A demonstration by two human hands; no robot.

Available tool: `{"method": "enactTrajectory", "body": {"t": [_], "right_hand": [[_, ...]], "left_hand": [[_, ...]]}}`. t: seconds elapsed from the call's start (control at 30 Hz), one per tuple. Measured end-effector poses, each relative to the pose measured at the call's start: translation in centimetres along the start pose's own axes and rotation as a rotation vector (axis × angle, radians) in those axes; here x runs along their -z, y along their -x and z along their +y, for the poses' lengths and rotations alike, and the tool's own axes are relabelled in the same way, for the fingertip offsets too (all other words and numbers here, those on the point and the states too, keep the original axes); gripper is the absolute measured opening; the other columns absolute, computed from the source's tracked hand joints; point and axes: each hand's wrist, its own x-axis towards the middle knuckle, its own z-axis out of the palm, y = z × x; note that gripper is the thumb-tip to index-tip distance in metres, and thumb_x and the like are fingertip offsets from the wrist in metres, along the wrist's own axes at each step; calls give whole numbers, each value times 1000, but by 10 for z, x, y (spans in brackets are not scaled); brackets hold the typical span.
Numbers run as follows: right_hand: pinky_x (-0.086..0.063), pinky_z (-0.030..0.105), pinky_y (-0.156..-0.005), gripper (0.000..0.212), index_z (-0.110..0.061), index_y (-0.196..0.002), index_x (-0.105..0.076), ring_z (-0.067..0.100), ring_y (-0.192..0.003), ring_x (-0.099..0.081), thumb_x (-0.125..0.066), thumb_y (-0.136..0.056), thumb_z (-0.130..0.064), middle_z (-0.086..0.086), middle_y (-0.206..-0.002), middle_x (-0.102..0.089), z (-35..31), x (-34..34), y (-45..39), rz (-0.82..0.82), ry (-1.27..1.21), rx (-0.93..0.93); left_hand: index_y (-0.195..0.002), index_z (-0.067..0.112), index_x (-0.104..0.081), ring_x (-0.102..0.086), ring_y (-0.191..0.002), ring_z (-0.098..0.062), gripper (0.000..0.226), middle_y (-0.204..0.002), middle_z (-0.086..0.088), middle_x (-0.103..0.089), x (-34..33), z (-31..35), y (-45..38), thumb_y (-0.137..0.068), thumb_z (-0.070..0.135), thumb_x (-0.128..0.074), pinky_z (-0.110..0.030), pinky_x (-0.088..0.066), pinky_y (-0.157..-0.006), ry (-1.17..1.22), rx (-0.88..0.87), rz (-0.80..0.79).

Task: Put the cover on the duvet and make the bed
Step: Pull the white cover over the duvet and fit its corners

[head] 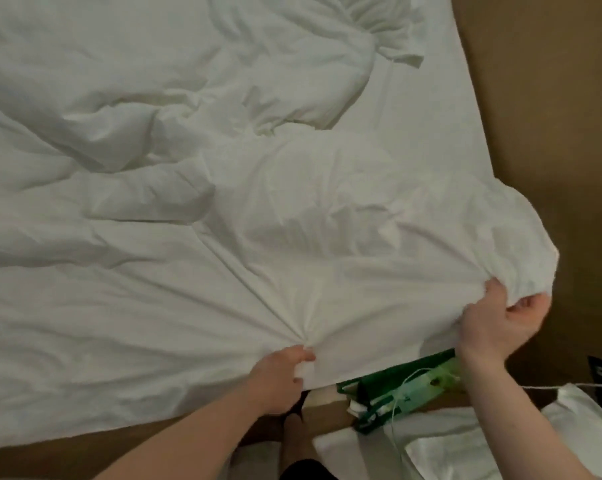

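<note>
A white duvet in its white cover [244,209] lies crumpled across the bed and fills most of the view. My left hand [280,374] pinches the near edge of the cover, and creases fan out from that grip. My right hand [500,322] grips the cover's near right corner, where the fabric bulges over the bed's corner. A bunched fold with a loose tie [401,57] lies at the far right of the duvet.
Brown carpet [549,126] runs along the right side and near edge of the bed. A green paper bag [396,393] with a white cord lies on the floor below my hands. White folded linen [448,452] sits at the bottom right.
</note>
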Motion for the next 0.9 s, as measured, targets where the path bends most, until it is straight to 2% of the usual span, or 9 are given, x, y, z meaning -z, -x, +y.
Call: {"method": "enactTrajectory", "body": {"t": [0.07, 0.13, 0.23, 0.3, 0.4, 0.63, 0.8, 0.87, 0.9], "right_hand": [[-49, 17, -75, 20, -19, -114, -52, 0, -86, -59, -61, -97, -25, -12, -98, -58, 2, 5, 5, -115, 161, 67], [-45, 32, -75, 23, -14, -114, -52, 16, -85, -58, -60, -97, -28, -4, -96, -60, 34, 10, 9, -203, 401, -68], [-55, 47, -88, 62, -10, -136, -42, 35, -100, -61, -67, -81, -24, 17, -122, -60, 88, 20, 3, -337, 640, -602], [-56, 51, -94, 81, -12, -148, -28, 41, -109, -61, -70, -79, -21, 21, -132, -55, 98, 24, -3, -413, 676, -735], [-46, 36, -95, 75, -13, -154, -25, 37, -123, -54, -66, -91, -20, 16, -145, -46, 69, 16, -7, -543, 747, -479], [-43, 45, -109, 80, -20, -156, -26, 33, -136, -45, -71, -90, -27, 8, -159, -27, 30, -52, -110, -580, 767, -67], [-34, 43, -116, 90, -24, -161, -19, 30, -148, -28, -71, -90, -40, 4, -165, -23, 31, -117, -178, -721, 860, 233], [-34, 45, -117, 101, -27, -162, -17, 29, -148, -30, -74, -83, -53, 1, -163, -30, 46, -139, -187, -833, 848, 216], [-36, 47, -117, 108, -30, -162, -14, 29, -147, -32, -73, -77, -63, -1, -161, -35, 55, -145, -187, -908, 883, 207]], "left_hand": [[-148, 32, -45, -36, -145, -22, 60, -162, 5, -29, 5, 11, -8, -91, 21, -58, -28, -30, -119, -215, 16, -244], [-141, 30, -56, -46, -137, -23, 56, -153, 0, -44, 22, 27, -11, -87, 20, -59, -29, -40, -110, -350, 20, -294], [-128, 29, -66, -57, -122, -15, 39, -136, 6, -61, 61, 51, -10, -91, 24, -55, -26, -45, -100, -321, -105, -117], [-125, 30, -66, -59, -117, -11, 34, -131, 10, -62, 92, 57, -10, -92, 27, -56, -23, -45, -96, -264, -157, 37], [-121, 33, -65, -59, -115, -11, 32, -132, 10, -59, 138, 60, -17, -89, 28, -60, -26, -46, -95, -292, -173, 214], [-127, 25, -62, -54, -127, -22, 43, -144, 1, -44, 232, 104, -90, -86, 34, -68, -36, -44, -107, -306, -146, 555], [-148, 27, -41, -38, -140, -33, 90, -158, -2, -33, 259, 147, -163, -69, 53, -76, -47, -39, -111, -366, 9, 567], [-149, 31, -32, -42, -136, -35, 104, -150, -1, -44, 259, 150, -189, -60, 65, -74, -48, -41, -106, -434, 121, 492], [-146, 35, -36, -49, -131, -34, 96, -141, 0, -53, 253, 151, -199, -62, 62, -72, -46, -42, -103, -431, 148, 454]]}}
